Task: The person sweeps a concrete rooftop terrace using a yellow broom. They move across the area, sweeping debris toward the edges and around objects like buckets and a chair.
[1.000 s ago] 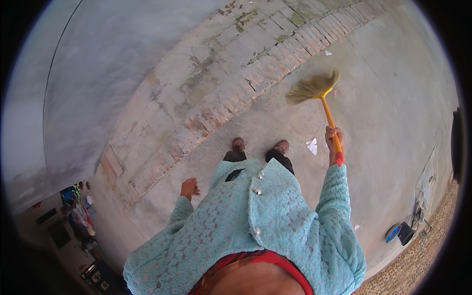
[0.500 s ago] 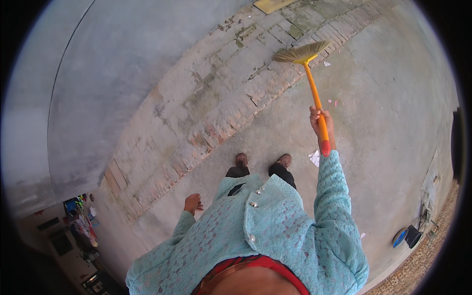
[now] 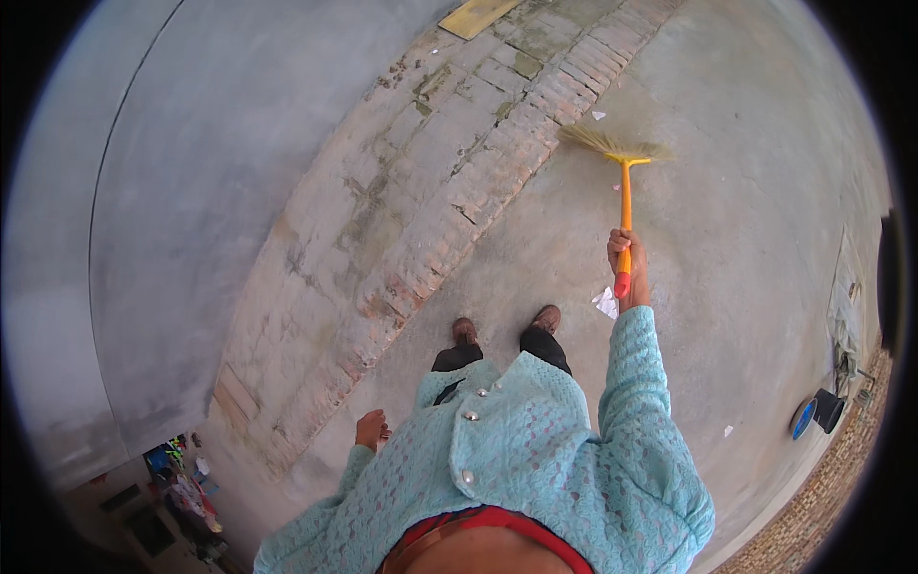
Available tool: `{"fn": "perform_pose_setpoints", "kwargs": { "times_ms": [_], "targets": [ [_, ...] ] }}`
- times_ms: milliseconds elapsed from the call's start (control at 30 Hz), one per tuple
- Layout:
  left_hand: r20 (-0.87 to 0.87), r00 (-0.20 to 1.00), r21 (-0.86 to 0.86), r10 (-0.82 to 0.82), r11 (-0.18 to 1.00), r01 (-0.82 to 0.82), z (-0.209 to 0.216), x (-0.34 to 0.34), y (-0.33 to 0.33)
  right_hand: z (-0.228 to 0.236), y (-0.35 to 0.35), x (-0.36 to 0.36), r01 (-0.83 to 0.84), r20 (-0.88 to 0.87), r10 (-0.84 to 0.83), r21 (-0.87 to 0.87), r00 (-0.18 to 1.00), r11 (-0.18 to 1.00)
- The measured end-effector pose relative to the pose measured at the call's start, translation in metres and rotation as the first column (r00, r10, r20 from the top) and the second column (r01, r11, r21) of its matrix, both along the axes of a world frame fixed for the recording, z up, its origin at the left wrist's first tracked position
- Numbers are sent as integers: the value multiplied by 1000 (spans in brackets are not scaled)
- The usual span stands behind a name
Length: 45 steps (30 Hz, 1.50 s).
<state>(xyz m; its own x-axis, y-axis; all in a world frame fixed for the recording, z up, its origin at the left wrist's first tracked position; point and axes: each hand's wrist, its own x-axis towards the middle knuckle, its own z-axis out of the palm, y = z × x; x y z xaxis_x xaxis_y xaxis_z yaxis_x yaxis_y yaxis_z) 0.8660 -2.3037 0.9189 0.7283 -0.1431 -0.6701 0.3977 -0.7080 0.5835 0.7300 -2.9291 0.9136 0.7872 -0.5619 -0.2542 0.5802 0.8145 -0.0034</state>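
Note:
A broom (image 3: pixel 626 196) with an orange handle, a red end cap and a fan of pale yellow-green bristles is in my right hand (image 3: pixel 626 251). My fingers wrap round the handle close to the red end. The bristles spread over the concrete floor at the edge of the brick strip, blurred at their right side. Near that wrist lies a crumpled white scrap of paper (image 3: pixel 605 302) on the floor. My left hand (image 3: pixel 371 429) hangs beside my body with its fingers curled in, and no object shows in it.
A raised strip of worn bricks (image 3: pixel 449 230) runs diagonally along a grey wall (image 3: pixel 220 143). Small paper bits (image 3: pixel 599 115) lie beyond the broom. A yellow board (image 3: pixel 476 16) lies at the far end. At right are a blue round container (image 3: pixel 803 419) and a black one (image 3: pixel 828 411).
My right hand has brought the broom head off the brick strip, nearer and to the right, onto the concrete. My left hand stays low at my side, still curled.

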Motion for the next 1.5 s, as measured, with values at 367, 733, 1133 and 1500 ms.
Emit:
{"fn": "perform_pose_setpoints", "kwargs": {
  "times_ms": [367, 733, 1133, 1500],
  "targets": [
    [22, 982, 181, -189, 967, 182, -12, -20, 15, -13, -57, 42, -1, -40, -2, -53, 999, 999],
    [321, 357, 518, -877, 479, 709, -68, -38, 74, -36, -61, 6, -74, -684, -268, -427, 679, 901],
    [2, 990, 244, -142, 960, 137, -15, -35, 11, -29, -92, 62, -28, -497, -140, -315, 856, 949],
    [-32, 940, 250, -339, 908, 336, -31, -21, 4, -37, -107, 54, -217, -752, -502, -624, 427, 750]
  ]
}}
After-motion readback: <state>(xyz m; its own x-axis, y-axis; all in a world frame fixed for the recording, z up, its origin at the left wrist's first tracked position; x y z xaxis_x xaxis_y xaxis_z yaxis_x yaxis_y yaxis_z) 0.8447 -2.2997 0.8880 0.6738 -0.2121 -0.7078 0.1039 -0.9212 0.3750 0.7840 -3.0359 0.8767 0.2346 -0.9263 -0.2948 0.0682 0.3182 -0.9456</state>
